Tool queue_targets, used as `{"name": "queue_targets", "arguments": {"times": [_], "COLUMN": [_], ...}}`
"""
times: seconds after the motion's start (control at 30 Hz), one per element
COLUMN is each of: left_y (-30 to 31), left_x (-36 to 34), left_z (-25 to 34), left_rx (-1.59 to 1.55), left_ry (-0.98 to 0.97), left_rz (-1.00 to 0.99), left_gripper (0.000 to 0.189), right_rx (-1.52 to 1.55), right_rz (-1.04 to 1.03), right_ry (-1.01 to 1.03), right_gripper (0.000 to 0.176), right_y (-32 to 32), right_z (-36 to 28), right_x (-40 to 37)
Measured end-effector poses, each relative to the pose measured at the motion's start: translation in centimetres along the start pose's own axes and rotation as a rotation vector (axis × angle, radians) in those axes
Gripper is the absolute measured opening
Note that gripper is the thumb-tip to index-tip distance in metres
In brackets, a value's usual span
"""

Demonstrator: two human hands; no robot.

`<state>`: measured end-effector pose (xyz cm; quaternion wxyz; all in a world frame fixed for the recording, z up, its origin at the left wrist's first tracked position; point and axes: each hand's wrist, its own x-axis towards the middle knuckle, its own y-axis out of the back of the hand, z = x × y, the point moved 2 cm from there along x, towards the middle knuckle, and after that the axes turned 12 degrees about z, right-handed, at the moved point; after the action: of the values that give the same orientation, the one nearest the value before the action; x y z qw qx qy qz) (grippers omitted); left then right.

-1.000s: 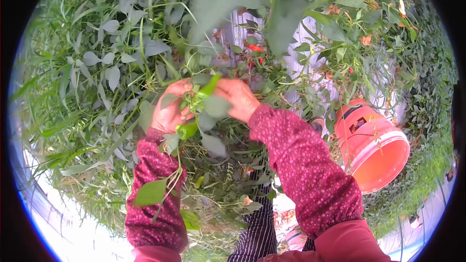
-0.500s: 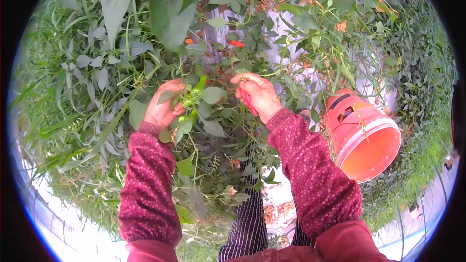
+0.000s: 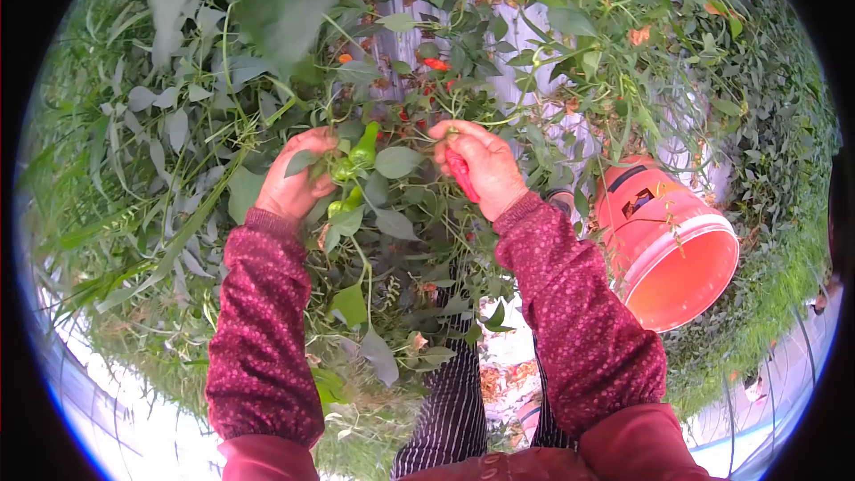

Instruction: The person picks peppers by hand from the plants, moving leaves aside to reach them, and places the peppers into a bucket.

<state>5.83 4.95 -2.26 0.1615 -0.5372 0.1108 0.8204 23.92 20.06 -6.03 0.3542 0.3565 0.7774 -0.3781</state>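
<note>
My right hand (image 3: 481,165) is closed around a red chili pepper (image 3: 461,176), which slants down along the palm. Its thumb and forefinger pinch at a thin green stem above. Across from it, my left hand (image 3: 298,176) curls in among the leaves with its fingers closed on a branch of the pepper plant; a leaf covers part of the fingers. Just beside those fingertips hang green peppers (image 3: 363,151) on the same plant. Farther in, another red chili pepper (image 3: 435,64) shows among the foliage.
An orange-red bucket (image 3: 623,214) lies tilted on the right, its mouth facing me. Pale ground sheeting (image 3: 525,58) shows between the plants. Large blurred leaves (image 3: 285,9) hang close at the top. Striped trouser legs (image 3: 456,392) stand below, amid dense foliage.
My right hand has shifted slightly right and down, still holding the red chili pepper. My left hand stays at the branch, and the large upper leaves have swayed.
</note>
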Motion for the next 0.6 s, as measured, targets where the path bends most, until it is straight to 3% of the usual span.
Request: {"name": "queue_targets", "arguments": {"times": [0.1,0.17,0.27,0.37,0.4,0.6], "left_y": [0.5,0.7,0.7,0.5,0.4,0.2], "left_x": [0.5,0.9,1.1,0.8,1.0,1.3], "left_z": [-0.2,-0.1,-0.2,0.1,0.4,-0.3], "left_rx": [-0.019,-0.003,-0.004,0.005,0.026,0.006], "left_ry": [0.007,0.016,0.016,0.002,-0.002,-0.006], "left_rz": [0.035,-0.113,-0.171,-0.073,-0.157,-0.192], "left_gripper": [0.017,0.018,0.017,0.014,0.015,0.011], "right_rx": [-0.039,-0.187,-0.259,-0.273,-0.280,-0.376], "right_rz": [0.060,0.026,0.077,0.142,0.151,0.258], "right_ry": [0.019,0.079,0.070,0.093,0.089,0.195], "right_gripper": [0.021,0.021,0.020,0.020,0.020,0.019], "right_y": [0.1,0.5,0.7,1.1,1.4,2.4], "right_z": [0.2,0.6,1.1,1.0,1.0,1.7], "right_x": [0.3,0.7,0.9,1.1,1.2,1.5]}}
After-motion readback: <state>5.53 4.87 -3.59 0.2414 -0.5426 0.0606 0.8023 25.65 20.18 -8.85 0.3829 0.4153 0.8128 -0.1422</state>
